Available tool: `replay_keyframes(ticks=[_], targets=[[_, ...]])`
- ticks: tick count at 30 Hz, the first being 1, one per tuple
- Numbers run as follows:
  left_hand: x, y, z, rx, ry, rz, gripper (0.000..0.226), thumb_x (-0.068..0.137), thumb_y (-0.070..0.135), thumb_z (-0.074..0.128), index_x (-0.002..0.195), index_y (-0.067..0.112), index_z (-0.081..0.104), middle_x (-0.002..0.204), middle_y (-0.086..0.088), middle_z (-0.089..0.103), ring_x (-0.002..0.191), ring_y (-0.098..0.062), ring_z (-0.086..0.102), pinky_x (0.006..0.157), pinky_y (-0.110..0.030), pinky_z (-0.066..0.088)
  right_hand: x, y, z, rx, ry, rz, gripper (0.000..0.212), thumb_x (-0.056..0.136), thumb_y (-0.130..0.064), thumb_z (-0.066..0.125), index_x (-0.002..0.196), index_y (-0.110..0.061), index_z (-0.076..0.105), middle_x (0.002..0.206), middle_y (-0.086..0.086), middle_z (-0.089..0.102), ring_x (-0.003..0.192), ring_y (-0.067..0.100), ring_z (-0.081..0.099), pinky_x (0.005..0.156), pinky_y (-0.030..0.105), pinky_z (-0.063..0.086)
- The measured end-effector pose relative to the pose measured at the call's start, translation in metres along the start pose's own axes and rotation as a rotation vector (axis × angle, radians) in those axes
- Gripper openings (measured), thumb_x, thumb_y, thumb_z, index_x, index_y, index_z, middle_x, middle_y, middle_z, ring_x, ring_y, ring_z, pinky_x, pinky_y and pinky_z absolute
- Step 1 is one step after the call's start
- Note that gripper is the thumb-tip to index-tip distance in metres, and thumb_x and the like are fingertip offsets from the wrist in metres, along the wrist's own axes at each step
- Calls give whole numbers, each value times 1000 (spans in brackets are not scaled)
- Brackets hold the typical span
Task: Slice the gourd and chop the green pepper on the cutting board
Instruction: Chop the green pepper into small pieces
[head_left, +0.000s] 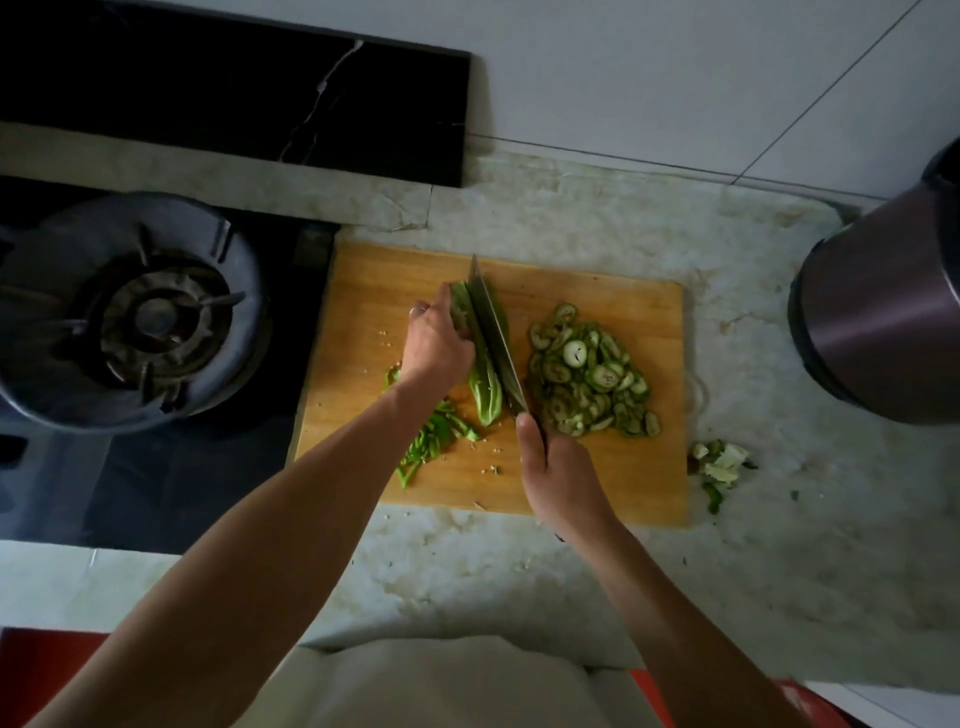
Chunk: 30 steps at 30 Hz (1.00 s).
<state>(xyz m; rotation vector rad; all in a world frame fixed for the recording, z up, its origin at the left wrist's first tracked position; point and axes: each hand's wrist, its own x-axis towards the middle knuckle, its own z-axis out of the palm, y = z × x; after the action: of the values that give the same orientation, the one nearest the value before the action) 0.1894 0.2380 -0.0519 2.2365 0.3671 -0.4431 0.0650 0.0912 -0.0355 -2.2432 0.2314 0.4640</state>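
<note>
R hand (558, 478) wrapped tight round knife (496, 343) handle, thumb along top; blade lies lengthwise on green pepper (480, 364) mid cutting board (597, 483). L hand (436, 345) fingers curled over pepper's left side, holding it down; ring on one finger. Gourd slices (587, 371) piled just right of blade. Pepper strips (434, 441) near board's left front, partly under L forearm. Loose seeds on board. Board sits on pale marble counter (779, 571); trimmings (719, 462) off board's right edge. Gas burner (140, 317) left, dark metal pot (883, 332) right, white tile wall behind.
</note>
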Motion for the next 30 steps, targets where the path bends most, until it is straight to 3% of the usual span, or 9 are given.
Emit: replay_keyframes(ticks=[4,8,11,15,18,22,24,27,30], targets=[[-4,1,-2,19,-6,23,76,86,-9,51,154,17,29,132,-18,42,120,-30,50,100,-34,47,25,-13,4,21,14,-12,54,105,-44,35,59,-18,46,45,-5,44,35,6,44,37,17,25],[-9,4,-4,-7,6,18,72,83,-8,54,149,16,37,127,-16,44,114,-29,51,98,-34,47,42,-22,1,42,-12,21,62,103,-53,31,58,-15,51,45,-1,49,41,18,52,41,35,42],[-9,3,-6,-30,6,4,66,83,-6,56,145,13,40,122,-14,45,112,-30,52,94,-36,48,38,-23,-6,111,-32,65,60,103,-55,32,59,-18,49,45,-2,47,37,18,48,43,37,45],[-8,3,-10,-13,-17,-5,62,86,-1,62,142,12,38,126,-16,46,101,-24,50,77,-25,45,34,-25,-14,110,4,43,62,101,-59,31,68,-11,54,48,2,48,39,21,49,44,39,44],[-6,5,-12,1,-7,-24,68,88,-1,63,148,14,34,137,-18,42,96,-19,43,53,-21,39,31,-27,-25,96,22,21,64,101,-58,30,70,-8,55,51,6,50,42,24,51,43,41,45],[-5,10,-12,-28,2,-68,70,87,7,67,148,10,32,139,-17,45,99,-19,44,74,-22,43,25,-28,-29,68,26,12,70,101,-57,31,75,2,57,55,10,52,43,24,50,46,46,46],[-3,13,-10,10,15,-88,63,86,9,69,141,8,38,127,-14,53,100,-24,53,84,-32,51,23,-28,-27,57,23,32,68,101,-58,31,76,0,58,55,8,54,43,22,52,48,44,48],[6,14,-10,20,53,-97,42,88,10,66,126,8,49,102,-4,57,90,-22,55,78,-32,51,21,-28,-26,57,17,45,68,99,-61,31,76,-2,58,55,7,54,44,21,52,49,43,48],[16,8,-19,-257,35,-160,32,87,6,68,117,9,57,94,-1,63,83,-19,67,72,-35,60,21,-29,-28,66,41,44,69,99,-61,31,74,-3,56,54,6,53,42,20,50,48,40,45]])
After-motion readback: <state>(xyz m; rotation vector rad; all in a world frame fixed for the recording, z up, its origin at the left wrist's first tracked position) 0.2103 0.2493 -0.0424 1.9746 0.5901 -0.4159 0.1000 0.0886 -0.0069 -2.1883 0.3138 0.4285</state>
